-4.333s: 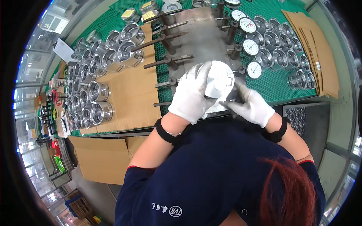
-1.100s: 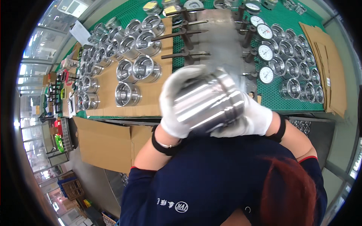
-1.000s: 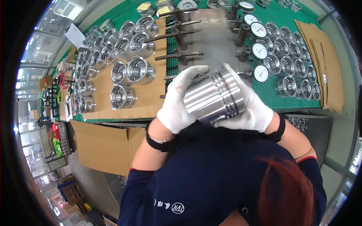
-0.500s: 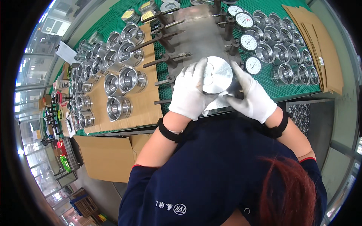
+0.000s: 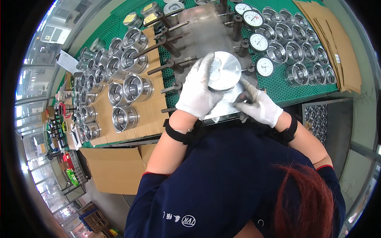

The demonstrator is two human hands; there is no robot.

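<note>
A round silver piston (image 5: 228,71) stands on the metal plate of the gauge stand (image 5: 200,25), its flat crown facing up. My left hand (image 5: 198,87), in a white glove, grips its left side with the fingers along the rim. Just below and right of the piston, my gloved right hand (image 5: 260,106) is closed, its thumb and fingers pinching something small and dark that I cannot make out. The right hand is apart from the piston. Dial gauges (image 5: 264,66) line the right side of the plate, and dark clamp posts (image 5: 171,65) the left.
Several pistons stand on a cardboard sheet (image 5: 152,109) at left, and more pistons (image 5: 297,74) on the green mat (image 5: 274,85) at right. Folded cardboard (image 5: 345,59) lies at the far right edge. Below it, a rack (image 5: 316,123) holds more round metal parts.
My right hand has left the piston's right side, moved down and closed on something dark. The left hand still holds the piston, now slightly farther left and up in view.
</note>
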